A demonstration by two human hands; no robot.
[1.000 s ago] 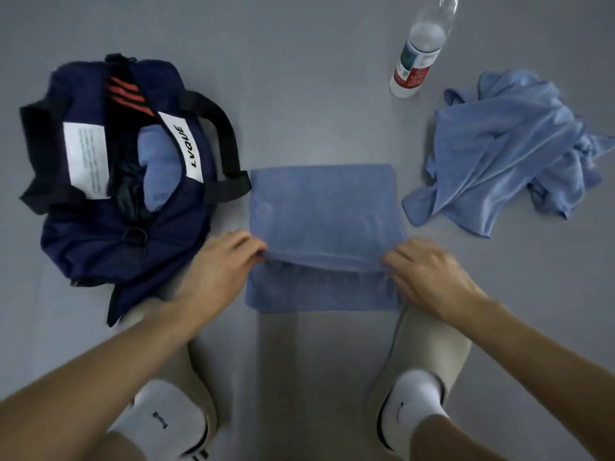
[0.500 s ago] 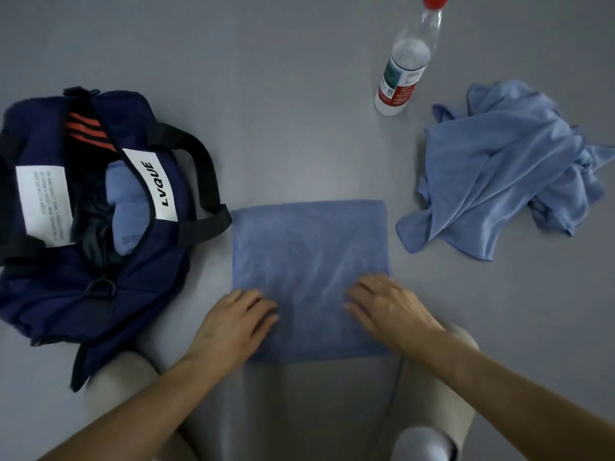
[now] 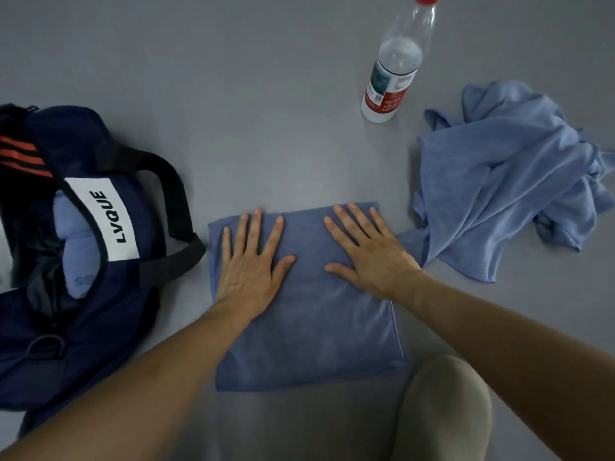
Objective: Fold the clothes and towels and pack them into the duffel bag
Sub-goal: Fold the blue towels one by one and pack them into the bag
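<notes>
A blue towel lies folded into a rectangle on the grey floor in front of me. My left hand presses flat on its far left part, fingers spread and straight. My right hand presses flat on its far right part in the same way. To the left sits the open navy duffel bag with black handles and a white LVQUE label; a folded light-blue item and dark clothing show inside it. A crumpled blue cloth lies on the floor at the right.
A clear plastic water bottle with a red cap stands on the floor beyond the towel. A beige slipper on my foot sits at the towel's near right corner. Bare grey floor stretches beyond the bag and towel.
Both hands let go of the towel's folded edge, then slid from its near part to its far part, pressing it flat. The view tilted down and closer.
</notes>
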